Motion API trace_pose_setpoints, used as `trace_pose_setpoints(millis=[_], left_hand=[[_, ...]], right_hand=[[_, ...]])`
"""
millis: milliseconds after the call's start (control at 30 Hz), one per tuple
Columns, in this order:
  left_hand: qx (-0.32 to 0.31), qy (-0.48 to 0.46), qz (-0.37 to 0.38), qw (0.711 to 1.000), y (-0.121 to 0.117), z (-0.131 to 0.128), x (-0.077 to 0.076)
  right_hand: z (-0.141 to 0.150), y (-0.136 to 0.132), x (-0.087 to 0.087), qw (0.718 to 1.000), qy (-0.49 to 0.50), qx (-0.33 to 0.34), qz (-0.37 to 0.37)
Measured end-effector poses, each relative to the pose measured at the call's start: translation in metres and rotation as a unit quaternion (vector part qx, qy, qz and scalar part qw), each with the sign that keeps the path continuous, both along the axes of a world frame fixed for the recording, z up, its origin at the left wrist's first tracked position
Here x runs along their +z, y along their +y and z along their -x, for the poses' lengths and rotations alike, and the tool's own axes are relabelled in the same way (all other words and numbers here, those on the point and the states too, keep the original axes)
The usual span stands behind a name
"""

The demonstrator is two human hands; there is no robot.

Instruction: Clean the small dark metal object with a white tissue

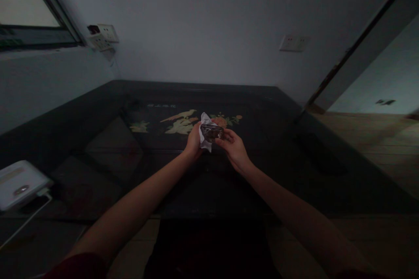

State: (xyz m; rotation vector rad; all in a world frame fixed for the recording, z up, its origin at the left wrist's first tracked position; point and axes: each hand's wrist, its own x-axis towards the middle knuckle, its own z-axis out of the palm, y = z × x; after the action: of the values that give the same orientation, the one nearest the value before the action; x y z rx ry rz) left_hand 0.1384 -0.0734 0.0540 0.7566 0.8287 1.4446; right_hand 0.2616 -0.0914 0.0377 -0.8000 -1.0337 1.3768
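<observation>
Both arms reach out over a dark table (pixel 271 109) with a painted bird-and-flower design. My left hand (pixel 194 140) is closed around a crumpled white tissue (pixel 204 132). My right hand (pixel 233 146) pinches a small dark, shiny object (pixel 211 132), which looks like a pair of glasses, though the dim light makes this unsure. The tissue is pressed against the left end of that object. Both hands meet a little above the tabletop, near its middle.
A white flat device (pixel 18 183) with a cable (pixel 28 220) lies at the table's left edge. Wall sockets (pixel 102 37) sit in the left corner, another plate (pixel 293 43) on the back wall. A window (pixel 22 4) is upper left, a doorway and wooden floor (pixel 376 135) at right.
</observation>
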Motion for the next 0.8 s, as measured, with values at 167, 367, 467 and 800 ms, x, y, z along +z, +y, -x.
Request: trace_pose_setpoints(millis=[167,367,467,800], left_hand=[[0.119,0.238,-0.211,0.940,-0.012,0.005,-0.002],[0.104,0.494,-0.408,0.761,-0.020,0.012,0.009],[0.121,0.440,-0.372,0.808,-0.019,0.010,0.008],[-0.009,-0.028,0.004,1.000,0.003,-0.001,0.001]], right_hand=[[0.002,-0.002,0.000,1.000,0.010,-0.005,0.011],[0.003,-0.002,-0.001,1.000,0.012,-0.003,0.013],[0.001,-0.002,0.000,1.000,0.007,-0.005,0.020],[-0.001,-0.002,0.003,1.000,-0.006,-0.005,0.000]])
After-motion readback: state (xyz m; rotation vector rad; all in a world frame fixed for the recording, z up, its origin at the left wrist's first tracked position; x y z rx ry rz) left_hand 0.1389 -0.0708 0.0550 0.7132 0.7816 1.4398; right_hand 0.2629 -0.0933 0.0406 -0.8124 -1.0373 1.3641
